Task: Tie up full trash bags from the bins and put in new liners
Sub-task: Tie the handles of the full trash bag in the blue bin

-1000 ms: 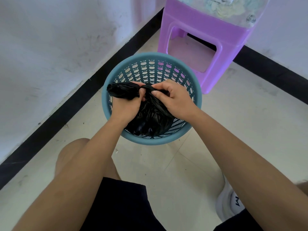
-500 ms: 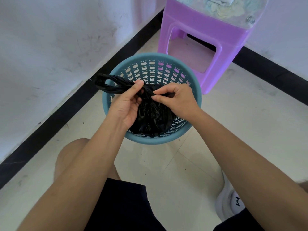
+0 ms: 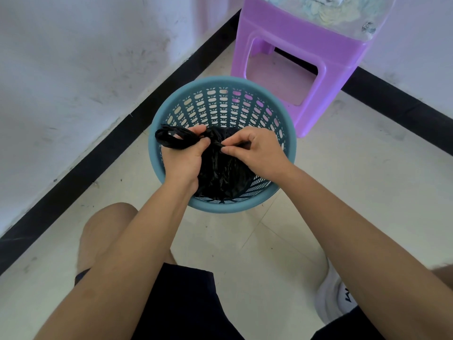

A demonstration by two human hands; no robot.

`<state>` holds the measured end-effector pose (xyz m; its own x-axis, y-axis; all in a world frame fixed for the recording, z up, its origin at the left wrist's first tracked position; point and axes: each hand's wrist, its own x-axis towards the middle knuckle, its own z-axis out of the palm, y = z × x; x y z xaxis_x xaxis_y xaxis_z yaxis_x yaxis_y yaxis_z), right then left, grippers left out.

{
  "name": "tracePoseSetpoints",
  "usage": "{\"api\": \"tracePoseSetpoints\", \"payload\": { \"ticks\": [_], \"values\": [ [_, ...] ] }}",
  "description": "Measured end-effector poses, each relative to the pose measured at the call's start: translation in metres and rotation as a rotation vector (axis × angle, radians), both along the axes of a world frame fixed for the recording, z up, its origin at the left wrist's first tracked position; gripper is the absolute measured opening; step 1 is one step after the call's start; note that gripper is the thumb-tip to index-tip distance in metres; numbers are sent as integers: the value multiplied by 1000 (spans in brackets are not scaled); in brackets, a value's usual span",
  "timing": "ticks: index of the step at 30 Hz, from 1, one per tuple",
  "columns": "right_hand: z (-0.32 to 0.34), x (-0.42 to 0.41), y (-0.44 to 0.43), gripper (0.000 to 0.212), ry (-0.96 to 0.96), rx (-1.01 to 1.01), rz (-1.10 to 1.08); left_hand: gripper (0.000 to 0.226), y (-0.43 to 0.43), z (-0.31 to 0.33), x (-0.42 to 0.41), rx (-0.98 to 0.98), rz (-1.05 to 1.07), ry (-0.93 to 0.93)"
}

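A black trash bag sits inside a round teal perforated bin on the tiled floor. Its gathered top is twisted into a knot between my hands. My left hand grips one twisted strand, whose looped end sticks out to the left over the bin's rim. My right hand pinches the other strand right at the knot with thumb and forefinger. Both hands hover over the bin's near half. The bag's contents are hidden.
A purple plastic stool stands just behind the bin to the right, with a clear bag of pale items on top. White walls with a black skirting form a corner. My bare knee and white shoe rest on the floor.
My left hand has closed around its strand and drawn back toward the knot, so the loop at the left is shorter. My right hand shifted slightly right, pinching at the knot.
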<state>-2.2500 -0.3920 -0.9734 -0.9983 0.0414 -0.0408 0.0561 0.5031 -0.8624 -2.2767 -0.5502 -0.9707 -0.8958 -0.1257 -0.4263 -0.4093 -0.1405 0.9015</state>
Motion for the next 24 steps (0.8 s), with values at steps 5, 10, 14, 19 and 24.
{"api": "tracePoseSetpoints", "payload": {
  "ticks": [5,10,14,19,24],
  "values": [
    [-2,-1,4,19,-131,-66,28,38,4,0,-5,243,123,-86],
    [-3,-4,10,33,-210,-182,19,41,2,-3,-5,351,134,-65],
    [-5,-6,9,40,-190,-122,107,40,1,-2,-5,388,105,-40],
    [-6,-7,7,24,-67,-79,70,38,0,1,-3,427,21,-19],
    [-3,-10,5,6,-11,20,39,13,-1,4,-7,449,-113,24]
  ]
}}
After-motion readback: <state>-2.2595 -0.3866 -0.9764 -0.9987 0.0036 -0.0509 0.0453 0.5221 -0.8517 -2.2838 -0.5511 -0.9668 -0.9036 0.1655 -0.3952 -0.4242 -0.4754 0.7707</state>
